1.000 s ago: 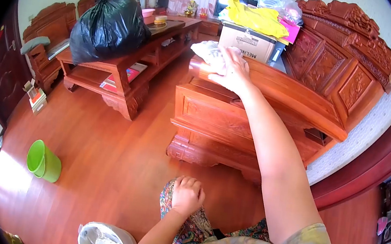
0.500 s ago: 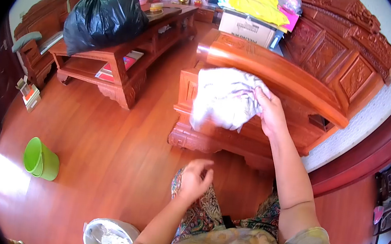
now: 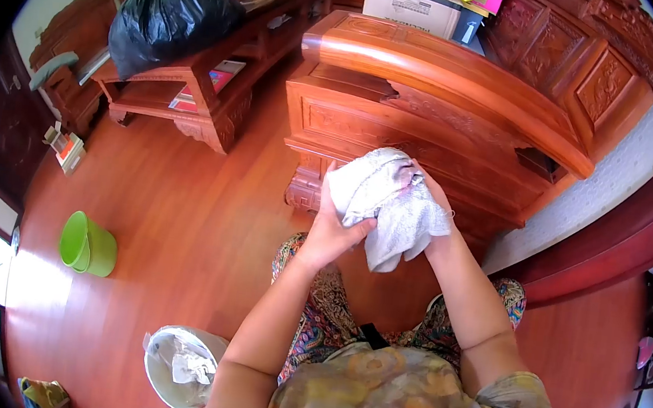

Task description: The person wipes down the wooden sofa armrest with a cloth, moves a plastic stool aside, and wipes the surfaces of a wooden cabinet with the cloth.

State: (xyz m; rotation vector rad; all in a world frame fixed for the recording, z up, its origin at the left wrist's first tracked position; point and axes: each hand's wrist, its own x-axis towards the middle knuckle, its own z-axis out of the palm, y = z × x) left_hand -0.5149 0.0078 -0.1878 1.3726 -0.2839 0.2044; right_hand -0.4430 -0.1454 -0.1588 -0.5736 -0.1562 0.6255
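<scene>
A crumpled white cloth (image 3: 391,199) is held in front of my body, in the middle of the view. My left hand (image 3: 334,225) grips its left side, with the thumb across the lower edge. On the right side my right hand (image 3: 434,196) has hold of it too, its fingers mostly covered by the folds. Just beyond the cloth stands the carved reddish wooden bench (image 3: 433,119), its curved armrest facing me. Whether the cloth touches the bench I cannot tell.
A tied black garbage bag (image 3: 174,21) sits on the long wooden table (image 3: 147,83). On the floor stand a green bucket (image 3: 88,245) and a lined trash bin (image 3: 162,371) with white waste inside. A cardboard box (image 3: 409,10) lies beyond the armrest.
The cloth has come down off the armrest, closer to my body. My left hand has risen from near my knee and taken hold of it. The view has shifted slightly.
</scene>
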